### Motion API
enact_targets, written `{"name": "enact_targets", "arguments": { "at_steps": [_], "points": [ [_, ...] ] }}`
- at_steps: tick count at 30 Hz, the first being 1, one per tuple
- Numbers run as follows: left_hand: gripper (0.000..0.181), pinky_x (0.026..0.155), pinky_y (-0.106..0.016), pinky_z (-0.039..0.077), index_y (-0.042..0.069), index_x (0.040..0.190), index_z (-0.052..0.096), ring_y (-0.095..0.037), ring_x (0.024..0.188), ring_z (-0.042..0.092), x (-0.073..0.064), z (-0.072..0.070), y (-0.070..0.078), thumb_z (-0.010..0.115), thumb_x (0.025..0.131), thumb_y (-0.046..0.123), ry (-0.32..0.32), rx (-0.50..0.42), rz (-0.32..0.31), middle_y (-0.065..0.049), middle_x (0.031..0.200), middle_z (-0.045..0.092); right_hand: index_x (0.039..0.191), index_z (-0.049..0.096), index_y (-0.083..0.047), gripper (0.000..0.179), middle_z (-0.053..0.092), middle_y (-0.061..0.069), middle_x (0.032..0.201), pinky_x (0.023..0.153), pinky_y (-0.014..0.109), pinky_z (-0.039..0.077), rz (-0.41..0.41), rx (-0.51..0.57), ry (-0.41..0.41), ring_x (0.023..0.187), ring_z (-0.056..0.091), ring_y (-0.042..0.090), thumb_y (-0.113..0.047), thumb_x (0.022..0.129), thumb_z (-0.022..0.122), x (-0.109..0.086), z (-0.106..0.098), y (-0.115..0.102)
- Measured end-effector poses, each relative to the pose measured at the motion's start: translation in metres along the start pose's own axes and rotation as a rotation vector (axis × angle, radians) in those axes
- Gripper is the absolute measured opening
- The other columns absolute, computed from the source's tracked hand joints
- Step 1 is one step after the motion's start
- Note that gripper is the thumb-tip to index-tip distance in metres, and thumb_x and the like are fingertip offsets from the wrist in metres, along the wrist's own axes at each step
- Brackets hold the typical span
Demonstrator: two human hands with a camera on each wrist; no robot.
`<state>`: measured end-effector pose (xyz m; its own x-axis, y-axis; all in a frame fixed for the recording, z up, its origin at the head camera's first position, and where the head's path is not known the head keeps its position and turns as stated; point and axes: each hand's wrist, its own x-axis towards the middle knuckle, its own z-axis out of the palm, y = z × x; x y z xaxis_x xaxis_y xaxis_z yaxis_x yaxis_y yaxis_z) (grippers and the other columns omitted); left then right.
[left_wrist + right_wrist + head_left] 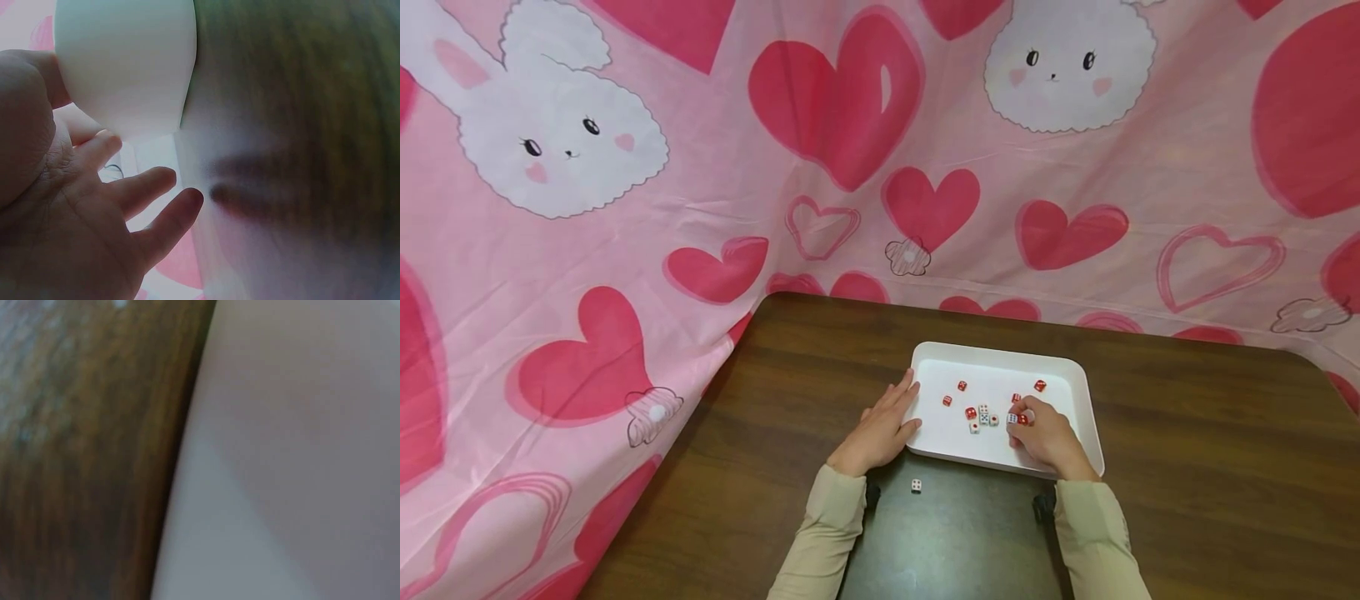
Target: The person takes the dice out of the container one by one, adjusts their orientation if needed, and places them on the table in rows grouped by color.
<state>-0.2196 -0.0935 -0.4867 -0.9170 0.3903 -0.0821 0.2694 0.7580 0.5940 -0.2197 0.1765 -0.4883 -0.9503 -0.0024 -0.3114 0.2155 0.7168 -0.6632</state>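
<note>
A white rectangular tray (940, 446) lies on the table with several red and white dice inside. My left hand (880, 425) rests against the tray's left side, fingers extended; the left wrist view shows that hand (81, 206) with its fingers spread beside the tray wall (131, 69). Over the right part of the tray, my right hand (1048, 437) holds a white die (1012, 419) and a red die (1023, 420) between thumb and fingers. Near the tray's middle, a red die (972, 412) sits close to a few white dice (993, 420).
One white die (916, 486) is outside the tray, on the dark greenish surface (955, 533) in front. The brown wooden table (1210, 433) extends to both sides. A pink cloth with hearts and rabbits (715, 200) hangs behind and left. The right wrist view is blurred.
</note>
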Motion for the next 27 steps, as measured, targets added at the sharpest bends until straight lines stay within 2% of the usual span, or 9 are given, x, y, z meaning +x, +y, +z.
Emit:
{"name": "enact_targets", "arguments": {
  "at_steps": [14,22,27],
  "points": [
    [0.062,0.112,-0.064,0.022,0.014,0.153,0.027,-0.031,0.150,0.017,0.0011,0.0014,0.0003,0.054,0.099,0.027,0.000,-0.011,-0.010,0.005,0.164,0.008,0.111,0.053,-0.004,0.024,0.064,0.003,0.069,0.056,0.029,0.036,0.011,0.029,-0.022,0.060,0.050,0.017,-0.018,0.093,0.061,0.0002,-0.0026,0.0014],
    [0.062,0.112,-0.062,0.023,0.013,0.153,0.027,-0.031,0.149,0.018,0.0009,0.0014,0.0000,0.054,0.099,0.028,0.006,-0.005,-0.004,0.004,0.164,0.009,0.108,0.055,-0.006,0.022,0.065,0.002,0.068,0.050,0.027,0.036,-0.036,0.055,0.013,0.056,0.048,0.016,-0.020,0.092,0.061,-0.0016,-0.0036,-0.0003],
    [0.062,0.112,-0.062,0.023,0.013,0.153,0.027,-0.031,0.149,0.018,0.0016,0.0013,0.0001,0.054,0.099,0.028,0.006,-0.004,-0.003,0.004,0.164,0.009,0.107,0.057,-0.005,0.023,0.064,0.004,0.072,0.052,0.028,0.040,-0.074,0.057,0.042,0.060,0.051,0.016,-0.020,0.091,0.062,-0.0048,-0.0059,-0.0010]
  ]
}}
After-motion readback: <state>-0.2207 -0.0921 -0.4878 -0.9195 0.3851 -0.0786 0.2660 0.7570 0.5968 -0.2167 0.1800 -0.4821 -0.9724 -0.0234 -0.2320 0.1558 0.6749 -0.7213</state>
